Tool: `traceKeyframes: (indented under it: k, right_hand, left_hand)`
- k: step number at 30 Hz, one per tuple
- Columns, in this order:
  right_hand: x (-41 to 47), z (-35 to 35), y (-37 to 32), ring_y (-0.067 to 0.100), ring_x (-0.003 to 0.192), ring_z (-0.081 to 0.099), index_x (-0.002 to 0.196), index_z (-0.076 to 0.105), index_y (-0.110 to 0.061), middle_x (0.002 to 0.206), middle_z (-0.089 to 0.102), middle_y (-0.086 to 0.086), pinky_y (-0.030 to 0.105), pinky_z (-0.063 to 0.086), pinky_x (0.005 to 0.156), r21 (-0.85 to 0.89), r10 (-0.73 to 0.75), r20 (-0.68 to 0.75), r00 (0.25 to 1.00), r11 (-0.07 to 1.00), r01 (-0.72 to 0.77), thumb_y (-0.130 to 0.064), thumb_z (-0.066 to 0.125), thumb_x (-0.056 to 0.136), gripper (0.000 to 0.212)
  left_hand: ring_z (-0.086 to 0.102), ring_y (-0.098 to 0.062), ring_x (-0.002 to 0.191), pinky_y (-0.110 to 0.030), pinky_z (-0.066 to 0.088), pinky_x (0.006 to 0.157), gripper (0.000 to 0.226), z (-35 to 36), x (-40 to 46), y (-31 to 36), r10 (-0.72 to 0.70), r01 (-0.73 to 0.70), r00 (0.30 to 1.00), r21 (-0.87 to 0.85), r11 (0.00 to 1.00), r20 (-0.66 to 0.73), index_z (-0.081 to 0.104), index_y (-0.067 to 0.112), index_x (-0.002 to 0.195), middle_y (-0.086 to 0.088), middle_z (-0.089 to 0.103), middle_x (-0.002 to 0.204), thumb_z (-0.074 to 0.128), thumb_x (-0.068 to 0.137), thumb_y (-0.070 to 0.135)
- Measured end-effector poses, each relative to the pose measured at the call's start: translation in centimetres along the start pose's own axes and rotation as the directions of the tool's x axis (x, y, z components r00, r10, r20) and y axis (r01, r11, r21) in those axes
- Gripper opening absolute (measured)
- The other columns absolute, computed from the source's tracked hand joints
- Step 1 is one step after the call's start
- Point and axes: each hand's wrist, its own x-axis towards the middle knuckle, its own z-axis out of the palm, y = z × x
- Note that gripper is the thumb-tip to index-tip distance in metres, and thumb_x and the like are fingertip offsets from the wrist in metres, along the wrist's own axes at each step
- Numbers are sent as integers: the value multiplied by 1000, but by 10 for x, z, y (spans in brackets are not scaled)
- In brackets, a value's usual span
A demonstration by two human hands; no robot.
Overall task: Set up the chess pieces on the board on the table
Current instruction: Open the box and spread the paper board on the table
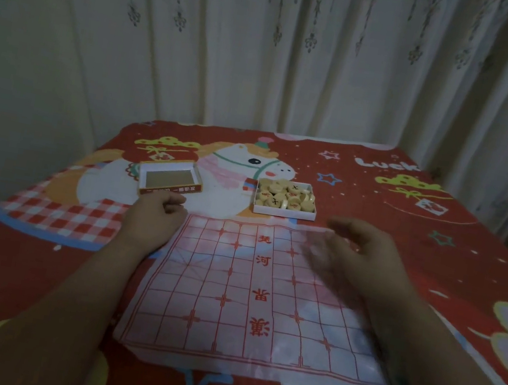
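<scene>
The board (248,293) is a thin see-through sheet with red lines, and it lies flat on the red cartoon cloth (28,271) that covers the table, right between the two arms, so it is easy to reach from both sides. The left hand (154,212) sits at the far left corner of the sheet with its fingers curled in. It may be pinching that corner to keep the thin sheet from sliding, but I cannot tell if it really holds it or just rests there. The right hand (362,245) hangs a little above the far right corner of the sheet. Its fingers are loosely bent and it holds nothing. It looks blurry, so I think it is on the move. The chess pieces (284,194) are round wooden discs, all still piled in a small white box (283,211). That box sits just past the right hand's fingertips, beyond the far edge of the board, so the right hand is the handy one for picking. Just past the left hand's knuckles lies the empty box lid (171,178), open side up and out of the way. No piece is on the board yet, so the job has barely started.
</scene>
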Motion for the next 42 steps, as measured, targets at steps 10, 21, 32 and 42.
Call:
traceKeyframes:
  k: [10, 21, 32, 42]
  right_hand:
    - [-1, 18, -5, 19, 140, 32, 144, 43, -25, 152, 41, -2, 41, 19, 117, -671, -13, 388, 922, 681, 292, -46, 41, 102, 47]
    - [10, 19, 20, 24, 152, -11, 158, -3, -22, 166, -8, 2, 53, -3, 121, -856, 215, 346, 913, 471, 214, -83, -6, 72, 106]
    - [4, 15, 17, 25, 152, -8, 158, -3, -18, 166, -8, 2, 54, -2, 120, -898, 259, 279, 925, 411, 156, -82, -5, 74, 105]
    - [3, 5, 20, 30, 152, -4, 158, 0, -17, 166, -7, 3, 59, 1, 119, -918, 276, 162, 948, 394, 42, -77, 4, 87, 93]
  left_hand:
    - [46, -25, 133, -34, 34, 109, 38, 7, -28, 43, 271, -389, 888, 293, 873, 373, 62, 13, 132, -8, 56, 141, 48, 101, 31]
    - [-14, -22, 151, -45, -4, 122, 97, 23, -40, 48, -3, -428, 744, 479, 766, 668, -3, 23, 158, -2, -15, 164, 23, 85, 81]
    - [-8, -32, 151, -51, -1, 121, 76, 11, -9, 13, -139, -208, 883, 639, 740, 449, 1, 14, 158, -8, -8, 166, 11, 100, 62]
    - [37, -30, 140, -38, 30, 112, 74, -28, -54, 38, -131, -92, 897, 468, 879, 423, 37, 6, 149, -16, 35, 156, 32, 99, 60]
